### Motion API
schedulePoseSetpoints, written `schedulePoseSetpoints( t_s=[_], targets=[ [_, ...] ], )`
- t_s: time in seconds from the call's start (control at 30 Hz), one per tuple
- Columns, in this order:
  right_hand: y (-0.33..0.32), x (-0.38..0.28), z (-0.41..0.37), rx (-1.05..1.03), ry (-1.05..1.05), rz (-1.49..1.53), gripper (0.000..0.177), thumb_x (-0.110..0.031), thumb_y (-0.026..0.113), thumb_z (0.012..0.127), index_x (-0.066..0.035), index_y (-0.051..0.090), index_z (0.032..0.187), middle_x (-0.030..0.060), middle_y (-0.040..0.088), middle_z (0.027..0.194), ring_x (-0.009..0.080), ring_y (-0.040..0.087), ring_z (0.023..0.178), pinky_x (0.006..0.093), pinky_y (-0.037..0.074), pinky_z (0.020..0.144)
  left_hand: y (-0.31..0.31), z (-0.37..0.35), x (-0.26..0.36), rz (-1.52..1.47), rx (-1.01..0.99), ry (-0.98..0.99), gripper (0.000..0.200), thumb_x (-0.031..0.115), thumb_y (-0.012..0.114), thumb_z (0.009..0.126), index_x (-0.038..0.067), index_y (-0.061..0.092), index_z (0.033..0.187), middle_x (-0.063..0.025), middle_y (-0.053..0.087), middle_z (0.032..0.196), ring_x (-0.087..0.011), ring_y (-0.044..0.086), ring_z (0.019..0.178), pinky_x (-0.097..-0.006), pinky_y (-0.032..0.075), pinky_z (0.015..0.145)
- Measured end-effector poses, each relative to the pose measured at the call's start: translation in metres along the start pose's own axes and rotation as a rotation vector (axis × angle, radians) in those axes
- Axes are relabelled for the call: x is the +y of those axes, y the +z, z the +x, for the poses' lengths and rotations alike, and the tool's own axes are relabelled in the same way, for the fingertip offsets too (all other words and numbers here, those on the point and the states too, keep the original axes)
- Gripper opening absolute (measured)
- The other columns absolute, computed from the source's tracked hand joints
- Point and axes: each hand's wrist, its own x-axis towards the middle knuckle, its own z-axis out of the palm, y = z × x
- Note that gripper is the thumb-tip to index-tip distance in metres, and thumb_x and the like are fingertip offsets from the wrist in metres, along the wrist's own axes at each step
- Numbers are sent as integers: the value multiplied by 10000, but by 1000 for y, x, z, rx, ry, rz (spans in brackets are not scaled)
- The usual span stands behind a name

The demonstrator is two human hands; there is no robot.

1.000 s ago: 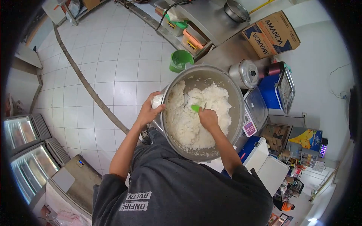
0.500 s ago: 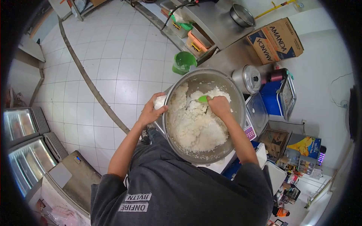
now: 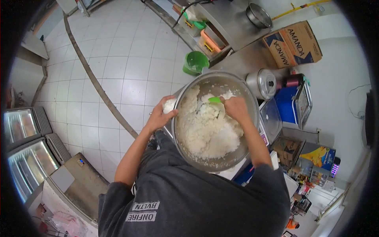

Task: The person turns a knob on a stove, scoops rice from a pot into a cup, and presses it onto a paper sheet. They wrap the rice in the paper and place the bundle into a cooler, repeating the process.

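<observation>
A large metal pot [image 3: 256, 114] full of white cooked rice [image 3: 209, 130] is in front of my body. At its left rim my left hand [image 3: 161, 115] is closed over a folded white cloth [image 3: 169, 105], the thumb lying against the pot's edge. Inside the pot, my right hand [image 3: 235, 107] is closed round a green-handled utensil [image 3: 214, 100], whose far end is sunk in the rice. Grains cling to the pot's inner wall.
Beyond the pot stands a green bucket [image 3: 196, 62] on the tiled floor. To the right are a lidded metal pot [image 3: 263, 83], a blue cooler [image 3: 286, 103] and a cardboard box [image 3: 293, 44]. A metal bowl [image 3: 258, 15] sits on the steel counter [image 3: 233, 21].
My right hand has moved slightly to the right and up with the green utensil, showing more of its green part. My left hand stays at the rim; the camera view has shifted a little.
</observation>
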Motion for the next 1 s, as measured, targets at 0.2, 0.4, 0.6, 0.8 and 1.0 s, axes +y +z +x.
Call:
schedulePoseSetpoints(
  t_s=[0.2, 0.4, 0.6, 0.8, 1.0],
  targets=[
    [29, -8, -8, 31, 217, 156, 239, -151, 507, 903, -67, 728, 936, 206, 687, 795, 377, 687, 763, 479, 534, 680, 0, 6, 7, -39, 9, -14, 562, 198, 728, 864, 60, 475, 1346, -87, 642, 1052, -165, 599, 938, -303, 487, 853],
    [49, 23, -4, 151, 614, 287, 301, -177, 456, 939, -31, 697, 1047, 247, 678, 815, 388, 686, 809, 494, 533, 697, 0, 1, 5, -68, -38, -68, 549, 175, 714, 865, 65, 473, 1346, -74, 635, 1044, -172, 597, 930, -302, 485, 856],
    [66, -37, 9, 131, 709, 521, 307, -166, 500, 914, -14, 648, 1136, 263, 677, 902, 415, 668, 841, 516, 520, 779, 2, 1, 6, -55, -24, -61, 536, 168, 701, 876, 56, 467, 1344, -54, 618, 1057, -135, 574, 958, -277, 474, 856],
    [72, -96, -18, -75, 577, 868, 295, -203, 545, 869, -23, 703, 1042, 260, 667, 849, 402, 669, 812, 497, 527, 758, 0, 8, -1, -102, -55, -15, 549, 194, 710, 883, 52, 457, 1349, -54, 615, 1068, -131, 572, 957, -273, 475, 858],
    [46, -112, -43, -44, 407, 505, 424, -205, 503, 904, -129, 594, 1312, 184, 675, 753, 353, 669, 708, 482, 535, 659, -2, 4, 3, -89, -65, -44, 548, 198, 714, 884, 54, 460, 1347, -53, 619, 1072, -135, 578, 958, -277, 479, 862]
  ],
)
